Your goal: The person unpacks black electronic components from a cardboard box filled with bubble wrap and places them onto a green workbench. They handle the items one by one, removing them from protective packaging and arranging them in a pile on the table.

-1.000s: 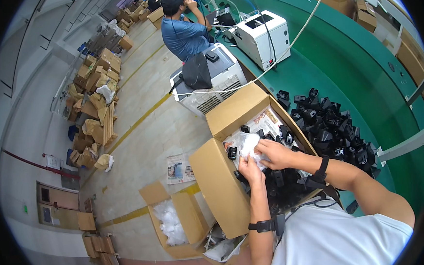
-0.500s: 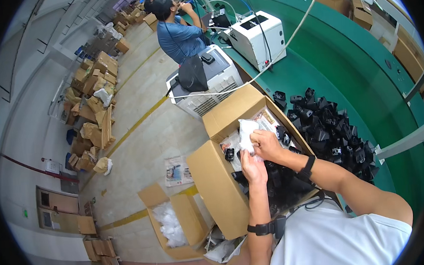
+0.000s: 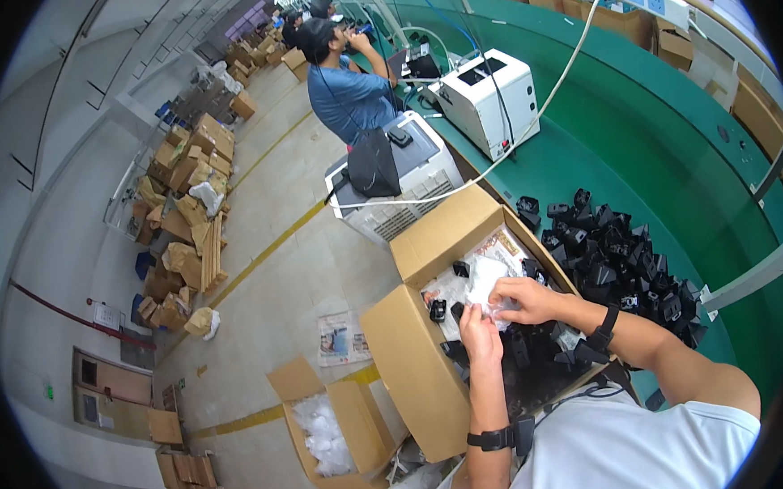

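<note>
Over the open cardboard box (image 3: 416, 355), a white, soft-looking plastic bag (image 3: 485, 279) is held between both hands. My left hand (image 3: 480, 336) pinches its lower edge from below. Close beside it, my right hand (image 3: 528, 302) grips the same lower edge with bent fingers. Whether anything is inside the bag cannot be made out. Beneath the hands, the box holds several black plastic parts (image 3: 522, 349) and sheets of newspaper (image 3: 443, 286). A small black part (image 3: 438, 310) lies on the paper, left of the bag.
To the right, a heap of black plastic parts (image 3: 612, 258) covers part of the green bench (image 3: 657, 183). A white machine (image 3: 490, 104) and a grey-white unit (image 3: 422, 157) stand ahead. On the floor sits a carton of white bags (image 3: 322, 432). A person in blue (image 3: 347, 99) is farther off.
My view has shifted, so the surroundings sit lower and farther right in the picture. The bag now leans to the right, and its lower edge is between the fingers of both hands.
</note>
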`<state>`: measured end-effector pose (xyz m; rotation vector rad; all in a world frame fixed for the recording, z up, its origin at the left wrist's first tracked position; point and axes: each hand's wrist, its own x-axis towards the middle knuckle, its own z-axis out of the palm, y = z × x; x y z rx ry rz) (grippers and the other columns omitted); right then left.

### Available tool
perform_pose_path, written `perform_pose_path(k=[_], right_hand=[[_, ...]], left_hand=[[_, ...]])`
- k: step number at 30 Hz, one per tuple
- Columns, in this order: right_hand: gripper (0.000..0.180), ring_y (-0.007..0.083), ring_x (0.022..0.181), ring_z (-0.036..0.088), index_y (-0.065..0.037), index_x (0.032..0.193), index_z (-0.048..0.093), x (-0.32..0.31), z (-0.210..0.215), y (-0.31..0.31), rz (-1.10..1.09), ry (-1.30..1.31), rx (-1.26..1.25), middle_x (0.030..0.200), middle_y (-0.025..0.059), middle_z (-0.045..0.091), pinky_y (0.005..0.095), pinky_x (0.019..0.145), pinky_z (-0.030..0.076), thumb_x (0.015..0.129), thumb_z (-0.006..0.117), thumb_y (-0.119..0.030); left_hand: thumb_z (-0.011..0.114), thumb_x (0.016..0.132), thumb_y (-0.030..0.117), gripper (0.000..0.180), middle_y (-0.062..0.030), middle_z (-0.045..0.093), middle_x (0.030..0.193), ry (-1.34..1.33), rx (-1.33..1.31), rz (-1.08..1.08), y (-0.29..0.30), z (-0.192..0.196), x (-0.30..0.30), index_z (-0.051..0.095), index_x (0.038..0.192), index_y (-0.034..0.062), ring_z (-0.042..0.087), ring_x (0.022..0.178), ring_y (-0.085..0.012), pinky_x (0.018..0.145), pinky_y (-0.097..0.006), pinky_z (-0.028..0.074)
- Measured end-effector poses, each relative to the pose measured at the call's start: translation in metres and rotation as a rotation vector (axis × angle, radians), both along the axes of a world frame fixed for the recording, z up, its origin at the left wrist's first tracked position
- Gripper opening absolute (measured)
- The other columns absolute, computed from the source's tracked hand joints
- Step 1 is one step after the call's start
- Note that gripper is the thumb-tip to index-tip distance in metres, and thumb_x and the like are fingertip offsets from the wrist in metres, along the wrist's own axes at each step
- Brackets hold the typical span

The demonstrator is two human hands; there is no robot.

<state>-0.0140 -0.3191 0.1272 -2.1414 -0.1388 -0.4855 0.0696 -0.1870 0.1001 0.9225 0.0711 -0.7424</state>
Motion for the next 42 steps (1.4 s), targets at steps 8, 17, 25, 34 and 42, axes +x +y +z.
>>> perform_pose_path(k=[8, 17, 25, 34, 42], right_hand=[[0.026, 0.0329, 0.077, 0.055, -0.004, 0.084, 0.049, 0.004, 0.004, 0.006, -0.301, -0.101, -0.107, 0.079, 0.0116, 0.051, 0.0407, 0.064, 0.043, 0.073, 0.072, -0.011], [0.024, 0.0383, 0.065, 0.053, -0.001, 0.083, 0.048, 0.013, 0.001, 0.002, -0.460, -0.230, -0.037, 0.072, 0.0165, 0.049, 0.0439, 0.056, 0.043, 0.075, 0.068, -0.013], [0.013, 0.0403, 0.063, 0.060, -0.003, 0.082, 0.053, 0.022, -0.001, 0.007, -0.728, -0.277, 0.165, 0.068, 0.0192, 0.057, 0.0450, 0.054, 0.047, 0.076, 0.062, -0.009], [0.017, 0.0324, 0.047, 0.045, -0.001, 0.060, 0.041, 0.031, 0.009, -0.020, -0.669, -0.196, 0.391, 0.052, 0.0177, 0.041, 0.0421, 0.048, 0.037, 0.068, 0.055, -0.007], [0.024, 0.0053, 0.055, 0.032, -0.008, 0.061, 0.038, 0.013, -0.025, -0.017, -0.530, -0.238, 0.921, 0.057, -0.0043, 0.034, 0.0276, 0.048, 0.029, 0.074, 0.057, 0.001]], left_hand=[[0.044, 0.076, 0.000, 0.051, -0.0140, 0.053, 0.125, -0.013, -0.272, -0.142, -0.009, 0.022, -0.001, 0.046, 0.127, -0.0044, 0.050, 0.118, -0.0253, 0.101, -0.037, 0.039], [0.046, 0.081, 0.004, 0.057, -0.0153, 0.046, 0.134, -0.088, -0.394, -0.139, -0.024, 0.049, -0.016, 0.037, 0.137, -0.0039, 0.044, 0.126, -0.0274, 0.109, -0.040, 0.032], [0.044, 0.087, 0.007, 0.052, -0.0138, 0.048, 0.134, -0.226, -0.343, -0.208, -0.042, 0.058, -0.026, 0.037, 0.138, 0.0009, 0.045, 0.126, -0.0253, 0.109, -0.039, 0.033], [0.054, 0.093, 0.002, 0.020, -0.0151, 0.065, 0.103, -0.702, 0.255, 0.009, -0.049, 0.028, 0.001, 0.060, 0.108, -0.0095, 0.066, 0.085, -0.0198, 0.070, -0.029, 0.057], [0.067, 0.080, -0.004, 0.007, -0.0130, 0.061, 0.094, -1.524, 0.566, 0.306, -0.057, 0.040, -0.031, 0.066, 0.086, -0.0048, 0.064, 0.071, -0.0224, 0.054, -0.029, 0.055]])
